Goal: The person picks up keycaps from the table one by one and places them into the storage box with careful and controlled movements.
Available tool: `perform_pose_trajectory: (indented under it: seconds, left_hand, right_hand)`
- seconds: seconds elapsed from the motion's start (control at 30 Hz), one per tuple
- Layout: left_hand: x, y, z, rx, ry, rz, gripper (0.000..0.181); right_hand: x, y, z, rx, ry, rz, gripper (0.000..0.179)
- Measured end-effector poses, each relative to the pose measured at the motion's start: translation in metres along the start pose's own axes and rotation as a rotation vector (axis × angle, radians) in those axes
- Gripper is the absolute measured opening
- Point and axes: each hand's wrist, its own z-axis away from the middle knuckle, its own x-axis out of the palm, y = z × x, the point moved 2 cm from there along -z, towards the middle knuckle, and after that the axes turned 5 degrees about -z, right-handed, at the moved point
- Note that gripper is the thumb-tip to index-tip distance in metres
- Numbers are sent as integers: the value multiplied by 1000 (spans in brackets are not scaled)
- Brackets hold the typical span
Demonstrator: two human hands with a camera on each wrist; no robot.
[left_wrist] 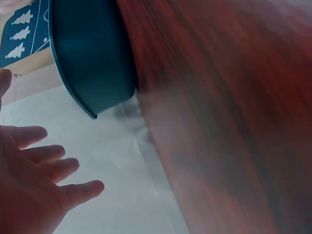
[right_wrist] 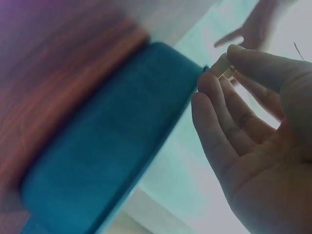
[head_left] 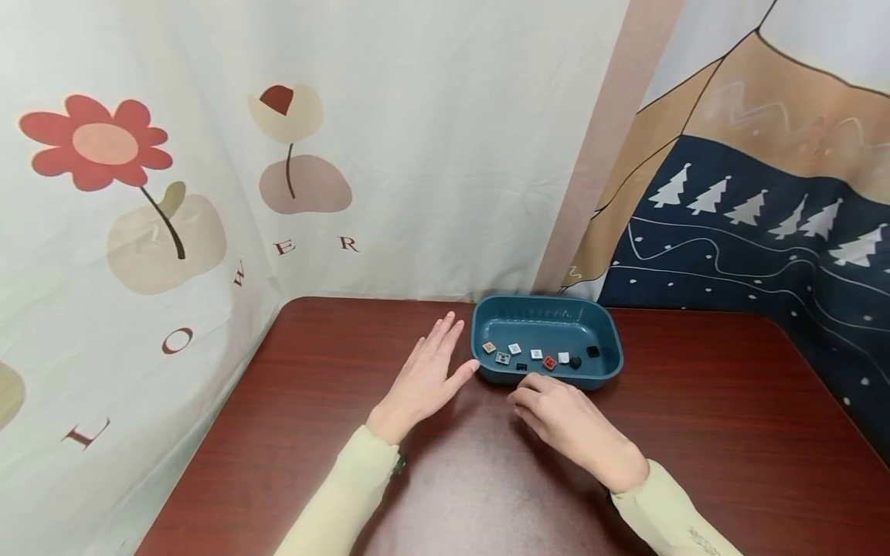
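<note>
A blue-green plastic tray [head_left: 538, 328] holds several small square pieces, among them a red piece [head_left: 549, 362], a white piece [head_left: 514, 349] and a black piece [head_left: 592, 351]. Beside its left end my left hand [head_left: 424, 378] is held with fingers extended, holding nothing; the thumb tip is close to the tray's corner. At the tray's near side is my right hand [head_left: 566, 421]. Its thumb and index finger pinch a small pale squarish piece [right_wrist: 222, 67], seen in the right wrist view. From the head view the fingers hide that piece.
The tray stands on a dark red-brown wooden table [head_left: 702, 401], near its back edge. Behind hangs a white curtain [head_left: 431, 154] with flowers and letters. Toward the right is a cloth [head_left: 751, 239] printed with white trees.
</note>
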Motion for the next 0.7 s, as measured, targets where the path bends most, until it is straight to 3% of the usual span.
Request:
perform_pose_trajectory:
  seconds: [0.37, 0.7]
  left_hand:
    - [14, 15, -13, -38, -72, -49, 87]
    - [23, 18, -17, -74, -129, -93, 89]
  right_hand:
    - [-24, 10, 2, 1, 118, 24, 22]
    - [-37, 31, -3, 83, 187, 38, 22]
